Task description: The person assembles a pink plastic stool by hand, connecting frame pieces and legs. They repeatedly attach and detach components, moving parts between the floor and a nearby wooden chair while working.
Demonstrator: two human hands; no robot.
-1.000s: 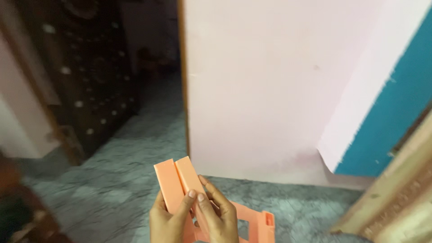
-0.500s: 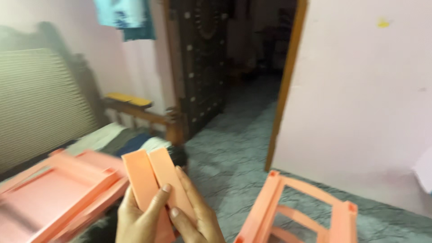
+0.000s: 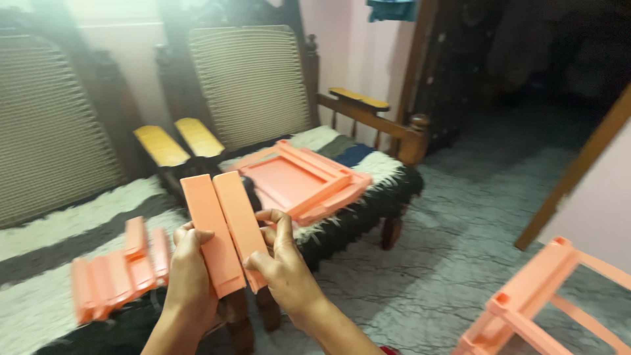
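Two hands, left [image 3: 187, 276] and right [image 3: 286, 269], grip two orange slats [image 3: 223, 230]. One orange tray [image 3: 299, 181] lies at twelve o'clock, one bundle of slats [image 3: 115, 273] at nine, one orange frame [image 3: 545, 299] at four. Two wooden chairs [image 3: 253, 82] stand behind.

Seat, right end: a tray-shaped panel [image 3: 299, 181] is laid near the armrest [image 3: 358, 100].
Seat, left, front edge: slats [image 3: 115, 273] are stacked.
Floor, right: a frame [image 3: 539, 299] is stood.

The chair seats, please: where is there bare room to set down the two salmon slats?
Free: the striped cushion left of the slat pile, and the floor between the chair leg and the frame. Crowded: the right seat, filled by the tray panel.
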